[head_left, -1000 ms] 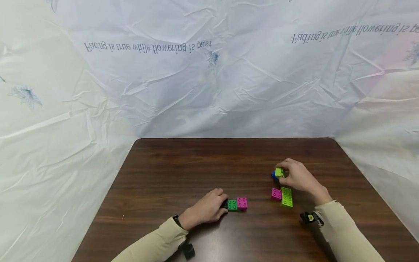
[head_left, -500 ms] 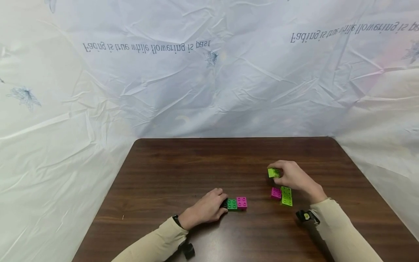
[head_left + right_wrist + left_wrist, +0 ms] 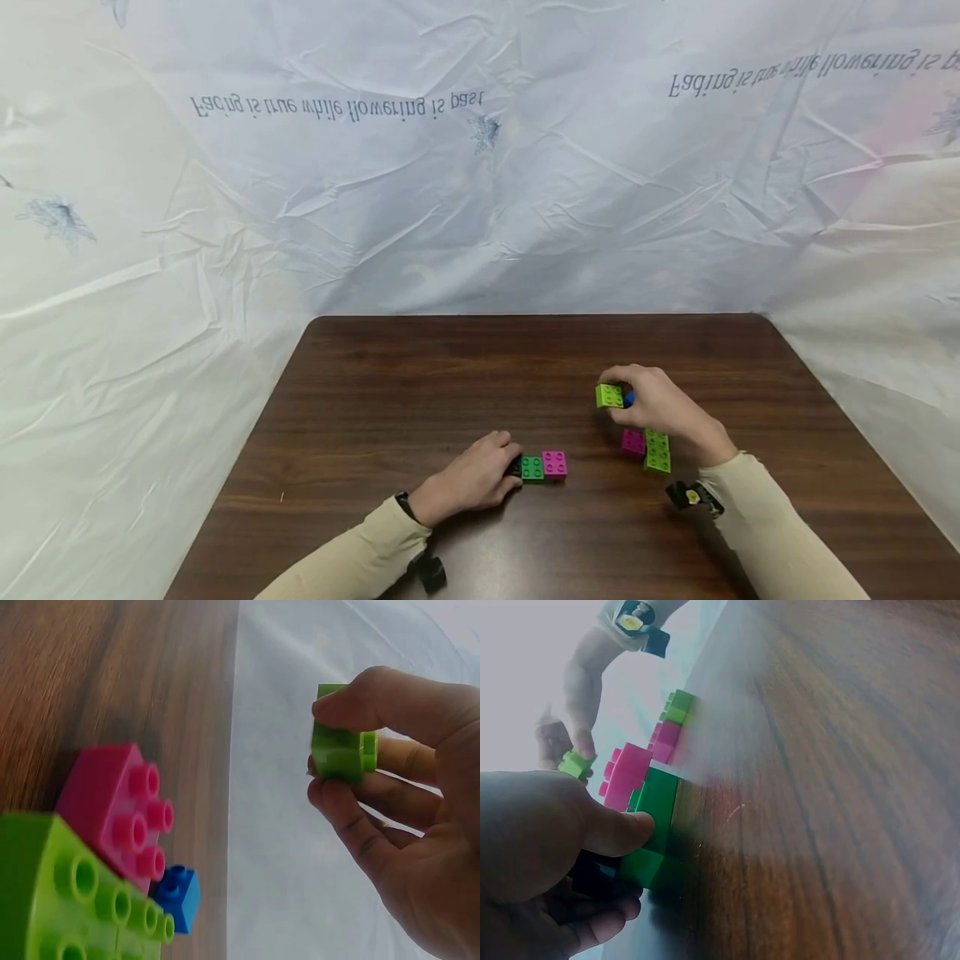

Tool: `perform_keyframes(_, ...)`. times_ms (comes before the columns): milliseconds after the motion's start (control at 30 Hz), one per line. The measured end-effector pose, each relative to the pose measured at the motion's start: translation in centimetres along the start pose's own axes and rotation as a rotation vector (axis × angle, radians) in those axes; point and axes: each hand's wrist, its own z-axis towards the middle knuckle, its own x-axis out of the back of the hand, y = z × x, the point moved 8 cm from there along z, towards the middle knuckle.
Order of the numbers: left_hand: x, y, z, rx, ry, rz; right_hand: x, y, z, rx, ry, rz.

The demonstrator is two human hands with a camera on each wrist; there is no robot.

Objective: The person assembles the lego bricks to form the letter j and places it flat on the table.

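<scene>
Pinched between thumb and fingers of my right hand (image 3: 663,407) is a lime green toy brick (image 3: 610,396); the right wrist view shows this brick (image 3: 337,746) held off the table. Partly hidden behind that hand, a blue brick (image 3: 178,898) rests on the table. My left hand (image 3: 472,477) grips the left end of a joined row: a black brick (image 3: 596,871), a green brick (image 3: 532,469) and a magenta brick (image 3: 554,465). In the left wrist view the thumb (image 3: 634,829) presses the green brick's side. Fingers cover much of the black brick.
Nearer than the right hand, a magenta brick (image 3: 633,442) and lime green brickwork (image 3: 657,451) sit side by side on the brown wooden table (image 3: 420,367). A pale printed sheet (image 3: 405,208) hangs behind the table and along its sides.
My right hand has moved left with the lime green brick, away from above the blue brick, which shows again beside the hand. My left hand and its row of bricks stay put.
</scene>
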Motion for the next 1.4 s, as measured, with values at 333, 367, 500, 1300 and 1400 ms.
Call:
perform_keyframes(333,0.0,0.0,0.0,-0.009,0.014,0.005,-0.7,-2.8,0.6,0.156,0.074,-0.026)
perform_keyframes(367,-0.1,0.0,0.0,-0.009,0.014,0.007,-0.9,-3.0,0.6,0.160,0.070,-0.024)
perform_keyframes(500,-0.2,0.0,0.0,-0.008,0.016,0.011,-1.5,-3.5,0.6,0.171,0.050,0.006)
perform_keyframes(1300,-0.2,0.0,0.2,-0.028,0.031,0.032,-3.2,-6.4,0.3,0.236,-0.011,0.041)
perform_keyframes(1400,-0.1,0.0,0.2,-0.040,0.045,0.040,-3.4,-6.6,0.3,0.241,-0.010,0.055)
